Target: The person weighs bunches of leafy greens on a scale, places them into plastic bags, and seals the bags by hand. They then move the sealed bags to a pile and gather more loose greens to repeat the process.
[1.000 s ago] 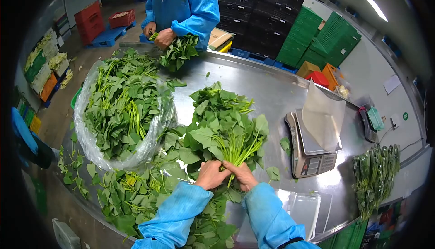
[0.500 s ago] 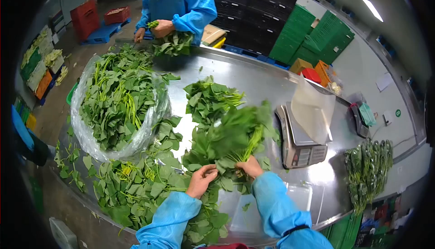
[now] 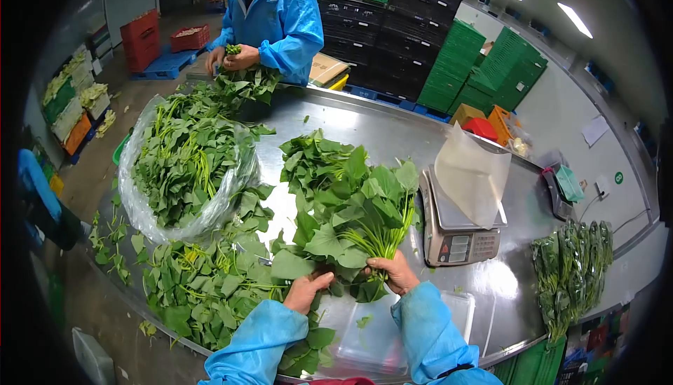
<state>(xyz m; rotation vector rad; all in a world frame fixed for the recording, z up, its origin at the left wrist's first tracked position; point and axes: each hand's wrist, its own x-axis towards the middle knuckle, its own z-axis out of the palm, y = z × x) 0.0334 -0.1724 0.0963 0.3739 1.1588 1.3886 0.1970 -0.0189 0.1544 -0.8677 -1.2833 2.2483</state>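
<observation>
Swung upright since a moment ago, the leafy bunch (image 3: 357,206) stands over the near table edge (image 3: 491,343), its stems clenched in the right hand (image 3: 394,273). Left hand (image 3: 306,290) pinches lower leaves. Scale (image 3: 456,227) sits just right; bare steel lies beyond.

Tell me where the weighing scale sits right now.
In the head view the weighing scale stands on the steel table, right of centre, just beyond the bunch of greens in the right hand, with a clear bag draped over its platform.
</observation>
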